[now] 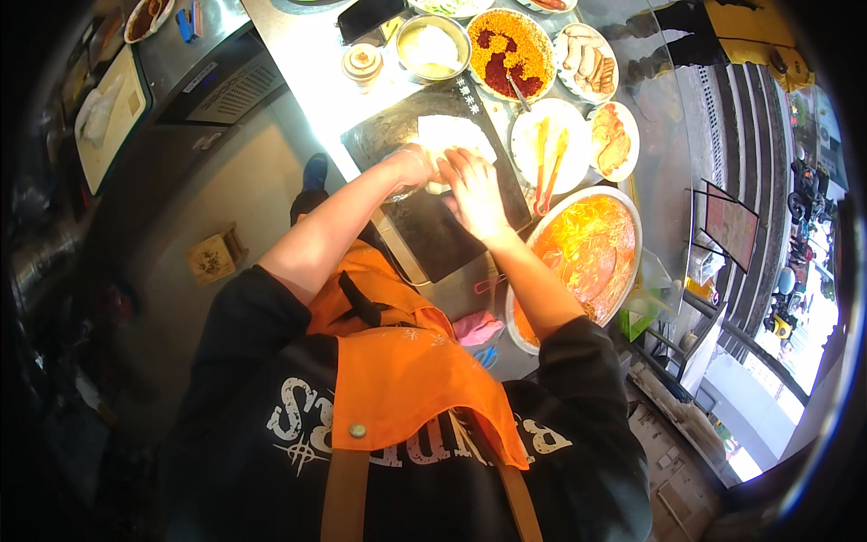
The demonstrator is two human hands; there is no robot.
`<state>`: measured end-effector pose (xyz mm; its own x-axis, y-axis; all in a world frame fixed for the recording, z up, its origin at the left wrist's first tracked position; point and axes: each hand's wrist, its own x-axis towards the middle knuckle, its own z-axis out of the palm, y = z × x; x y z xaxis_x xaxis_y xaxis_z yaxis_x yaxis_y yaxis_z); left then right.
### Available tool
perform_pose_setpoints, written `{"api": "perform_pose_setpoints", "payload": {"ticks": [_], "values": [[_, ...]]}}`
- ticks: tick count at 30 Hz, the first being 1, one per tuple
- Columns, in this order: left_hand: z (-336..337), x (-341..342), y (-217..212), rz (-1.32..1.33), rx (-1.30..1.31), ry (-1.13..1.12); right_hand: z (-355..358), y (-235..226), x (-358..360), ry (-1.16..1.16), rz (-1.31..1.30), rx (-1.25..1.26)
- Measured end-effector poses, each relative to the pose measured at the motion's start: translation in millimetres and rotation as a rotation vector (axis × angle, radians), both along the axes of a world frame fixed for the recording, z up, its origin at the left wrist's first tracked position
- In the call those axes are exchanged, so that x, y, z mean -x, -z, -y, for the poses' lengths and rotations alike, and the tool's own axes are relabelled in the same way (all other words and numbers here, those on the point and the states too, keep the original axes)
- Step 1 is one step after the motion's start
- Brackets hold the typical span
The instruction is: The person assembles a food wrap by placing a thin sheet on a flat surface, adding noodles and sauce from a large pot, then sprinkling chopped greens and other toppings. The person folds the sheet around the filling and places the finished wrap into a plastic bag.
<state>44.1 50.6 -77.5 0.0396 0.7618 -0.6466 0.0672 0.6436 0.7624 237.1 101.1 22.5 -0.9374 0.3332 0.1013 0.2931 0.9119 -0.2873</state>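
On a dark rectangular board, a white, sheet-like wrap (452,134) lies under both hands, its details washed out by glare. My left hand (412,170), in what looks like a clear plastic glove, is closed at the wrap's near left edge, its fingertips mostly hidden. My right hand (473,188) bends its fingers over the near right edge, gripping it next to the left hand. Part of the board (442,239) shows bare below the hands.
Right of the board stand a white plate with red-handled tongs (545,167), a plate of sliced meat (613,140) and a large basin of orange-red food (578,248). Behind are a bowl of crumbs and red sauce (513,50), a metal bowl (432,47) and a jar (362,63).
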Motion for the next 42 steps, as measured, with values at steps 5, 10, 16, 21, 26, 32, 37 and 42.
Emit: {"api": "perform_pose_setpoints", "payload": {"ticks": [5, 10, 16, 21, 26, 32, 37, 42], "values": [[7, -6, -24, -0.133, -0.103, -0.139, -8, 12, 16, 0.077, 0.012, 0.112], [45, -22, -65, -0.793, -0.657, -0.146, -51, 10, 32, 0.084, 0.154, 0.302], [34, -1, -54, -0.849, -0.911, 0.089, -87, -2, 52, 0.113, 0.183, 0.611], [26, 1, -57, -0.85, -0.908, 0.06, -109, 6, 76, 0.287, 0.166, 0.537], [23, -2, -59, -0.859, -0.884, 0.041, -110, 39, 120, 0.101, 0.327, 0.24], [22, -1, -56, -0.826, -0.875, 0.037, -114, 49, 126, 0.05, 0.329, 0.224], [5, 12, -50, -0.751, -0.736, 0.179, -120, 53, 117, 0.172, 0.325, 0.368], [-39, 23, -50, -0.687, -0.455, 0.393, -110, 28, 76, 0.475, -0.052, 0.398]]}}
